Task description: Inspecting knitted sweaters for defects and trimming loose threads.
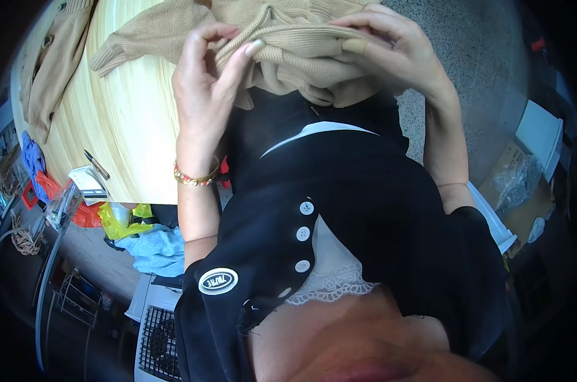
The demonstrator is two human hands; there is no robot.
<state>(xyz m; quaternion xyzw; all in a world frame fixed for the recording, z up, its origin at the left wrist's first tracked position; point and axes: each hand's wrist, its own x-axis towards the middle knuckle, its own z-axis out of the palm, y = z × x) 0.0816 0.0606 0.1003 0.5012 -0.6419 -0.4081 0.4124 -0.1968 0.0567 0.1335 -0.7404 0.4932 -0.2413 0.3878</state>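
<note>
Knitwear [56, 73], tan with dark buttons, lies along the left of a pale wood table [138, 127]. Pale grain stretches from there to the left hand. A pad [87, 183] with print too small to read and a dark pen [97, 164] sit at the table's near edge, and below that edge are a yellow bag [124, 223] and blue cloth [151, 249]. The left hand [202, 86] pinches a ribbed edge of a second tan garment [301, 58], raised above the lap, one sleeve on the table. An oval lettered patch [218, 281] marks the black top [263, 213]. The right hand [396, 46] grips the same ribbing. Rightward, speckled grey floor [451, 54] runs toward cardboard [537, 207] and clear plastic [516, 183].
</note>
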